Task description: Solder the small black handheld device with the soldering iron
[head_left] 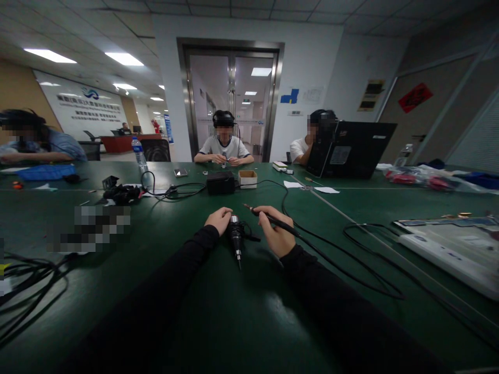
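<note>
A black tool with a silver back end and a slim pointed metal tip (236,239) lies on the green table, its tip towards me. My left hand (219,220) is closed at its silver back end, with the fingertips partly hidden. A dark cord is bunched along the tool's right side. In my right hand (277,231) a soldering iron (284,225) is held like a pen. Its bare metal tip points left towards my left fingertips, apart from them. A black cable runs from its rear to the right.
Beyond my hands stand a black box (220,183) and a small cardboard box (248,179). Cables cross the table (187,322). A white panel-like device (452,252) lies at right, a black laptop (351,149) behind it. Several people sit around the table.
</note>
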A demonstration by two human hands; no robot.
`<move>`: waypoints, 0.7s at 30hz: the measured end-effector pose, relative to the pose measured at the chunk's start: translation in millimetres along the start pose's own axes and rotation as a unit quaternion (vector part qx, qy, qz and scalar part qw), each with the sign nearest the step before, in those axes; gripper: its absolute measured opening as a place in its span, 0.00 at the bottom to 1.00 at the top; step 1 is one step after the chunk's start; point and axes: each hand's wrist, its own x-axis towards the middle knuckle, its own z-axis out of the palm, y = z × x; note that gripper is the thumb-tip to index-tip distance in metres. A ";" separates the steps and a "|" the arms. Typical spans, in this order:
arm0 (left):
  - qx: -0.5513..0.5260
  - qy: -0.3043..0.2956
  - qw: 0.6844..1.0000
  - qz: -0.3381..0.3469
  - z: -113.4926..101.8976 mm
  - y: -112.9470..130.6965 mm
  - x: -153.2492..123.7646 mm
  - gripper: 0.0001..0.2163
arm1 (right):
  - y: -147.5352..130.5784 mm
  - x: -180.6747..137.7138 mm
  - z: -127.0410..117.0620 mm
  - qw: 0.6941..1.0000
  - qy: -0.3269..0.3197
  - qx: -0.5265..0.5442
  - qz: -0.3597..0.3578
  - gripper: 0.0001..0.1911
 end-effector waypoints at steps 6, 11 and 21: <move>0.017 -0.075 0.996 -0.041 -8.9 9.0 3.1 0.13 | 2.0 -0.5 1.4 1.000 0.003 0.017 -0.002 0.13; 0.042 -0.100 0.994 0.005 -4.7 18.4 -17.1 0.30 | 5.1 0.5 2.7 1.000 0.016 0.012 0.001 0.13; 0.180 -0.118 0.975 0.053 -42.8 24.3 -49.8 0.33 | 0.8 1.7 -1.6 0.999 0.021 0.023 0.009 0.12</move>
